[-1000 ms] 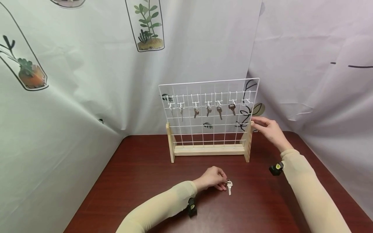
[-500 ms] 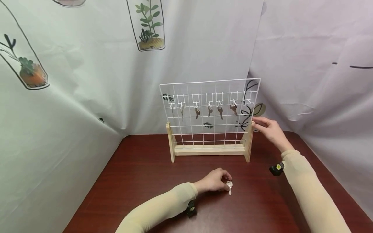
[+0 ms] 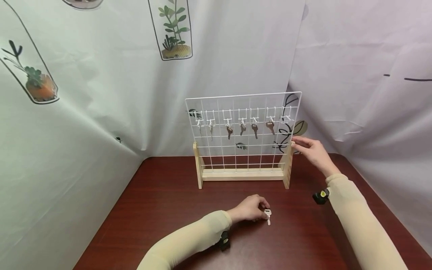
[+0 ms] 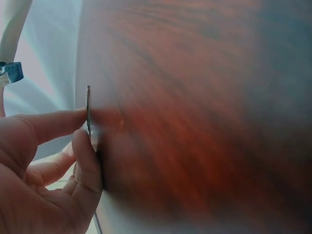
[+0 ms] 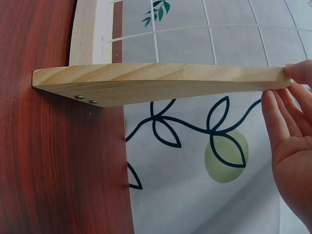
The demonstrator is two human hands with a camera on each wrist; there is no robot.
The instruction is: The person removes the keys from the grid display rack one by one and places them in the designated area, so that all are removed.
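Observation:
A small silver key (image 3: 268, 216) is at the fingertips of my left hand (image 3: 249, 208), low over the table in front of the rack. In the left wrist view the key (image 4: 88, 97) appears edge-on, pinched by thumb and fingers. My right hand (image 3: 313, 153) grips the top of the rack's right wooden upright (image 5: 161, 80), thumb on one side and fingers on the other. The white wire grid (image 3: 248, 145) stands upright in its wooden base (image 3: 243, 174). Several keys, such as this darker one (image 3: 254, 131), hang from its row of hooks; the rightmost hook (image 3: 286, 118) bears none.
The dark red wooden table (image 3: 162, 210) reaches back to a white printed curtain (image 3: 101, 75), which closes in the sides too. Small black cameras (image 3: 320, 196) are strapped at both wrists.
The left hand has moved slightly right, its thumb and fingers closing on the key, which has shifted a little. The right hand keeps its grip on the upright.

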